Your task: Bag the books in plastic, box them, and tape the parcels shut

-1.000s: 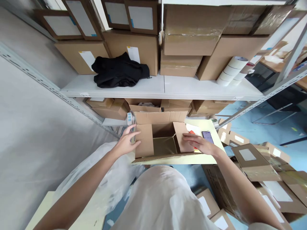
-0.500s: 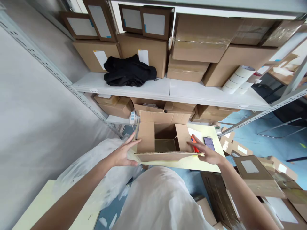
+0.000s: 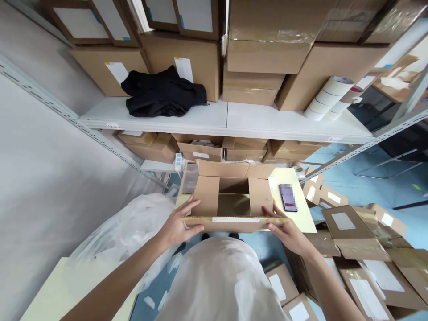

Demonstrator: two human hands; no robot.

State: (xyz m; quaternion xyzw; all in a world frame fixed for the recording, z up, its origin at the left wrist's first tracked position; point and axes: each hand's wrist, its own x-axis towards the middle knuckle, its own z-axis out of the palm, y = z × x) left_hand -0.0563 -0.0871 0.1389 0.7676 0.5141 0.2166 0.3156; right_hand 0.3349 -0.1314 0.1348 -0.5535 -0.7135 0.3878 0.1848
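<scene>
Cardboard box (image 3: 230, 226) is sitting right between the two hands, flaps up, top open, near wall about lined up with the front edge of the counter (image 3: 302, 220). Can't tell if its bottom is flat on the counter or a bit off it.

So, from the left: big clear plastic bag (image 3: 127, 236), puffed up and crinkly, partly over a pale yellow surface (image 3: 43, 294). Next, a black jacket (image 3: 163, 96) bunched up on the white shelf (image 3: 250, 117), and lower down a white power strip (image 3: 179, 159). Just behind the box's left side there's a flat greyish packet (image 3: 191, 178) on the counter.

Left grip (image 3: 177, 224) is pinching the box's near left corner, fingers over the side and flap, thumb along the front wall. Box sits just to the right of it. Right grip (image 3: 288, 232) mirrors that on the near right corner, thumb on the front, fingertips by the right flap, so the box is just to its left.

Beyond that hand a phone (image 3: 287, 197) lies on the counter, screen blurred out. Stacked white rolls (image 3: 326, 99) stand up on the shelf, and a messy pile of boxes (image 3: 356, 229) fills the far right.
</scene>
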